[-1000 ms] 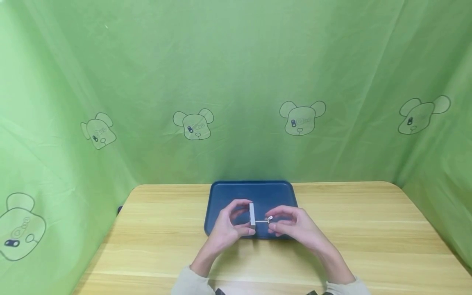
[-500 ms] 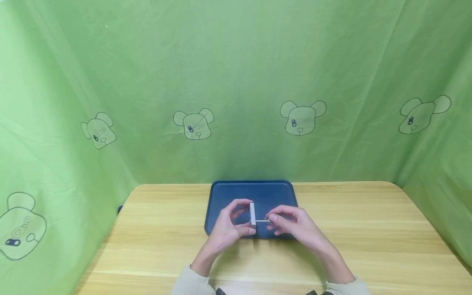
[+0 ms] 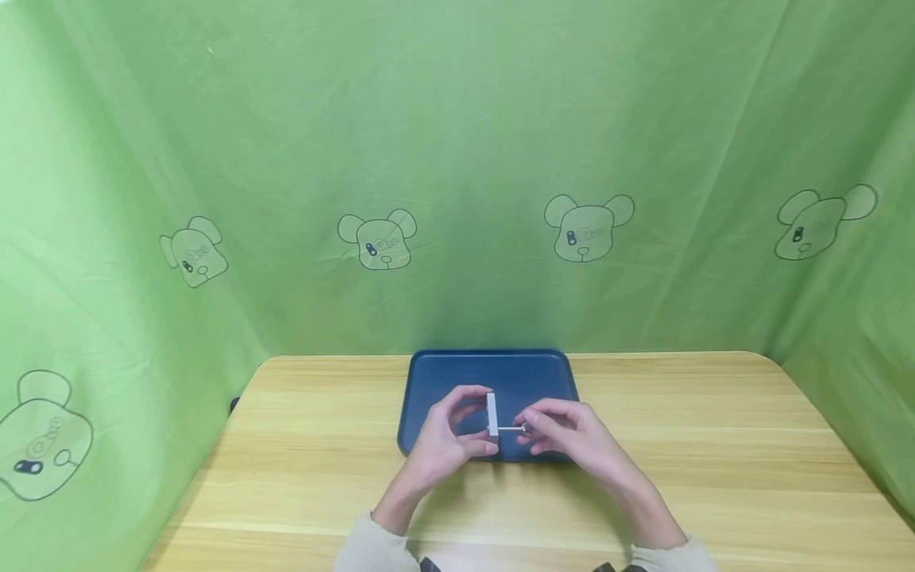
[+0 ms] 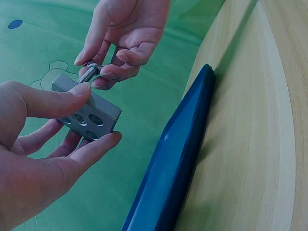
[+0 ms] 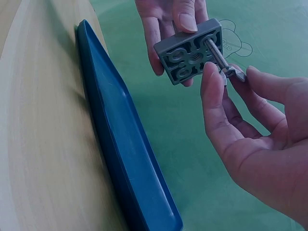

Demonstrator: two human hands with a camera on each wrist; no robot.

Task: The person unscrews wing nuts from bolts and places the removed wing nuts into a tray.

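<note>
My left hand [image 3: 443,437] grips a small grey metal block [image 3: 492,417] by its edges, thumb on one side and fingers on the other. Several round holes pierce the block, and its ribbed face shows in the right wrist view. Out of one hole near the block's edge sticks a threaded wing screw [image 5: 219,55]. My right hand [image 3: 568,429] has thumb and fingertips at the screw's winged head [image 5: 236,73], pinching it. Part of that head is hidden behind the fingers in the head view. Block and screw are held up above the blue tray [image 3: 493,367].
The blue tray lies on a light wooden table [image 3: 715,445], towards its far edge. Green cloth [image 3: 457,119] printed with bear heads hangs behind the table and on both sides.
My right thumb and fingers have shifted on the winged head, which has turned and is more covered now. My left hand and the block stay almost still.
</note>
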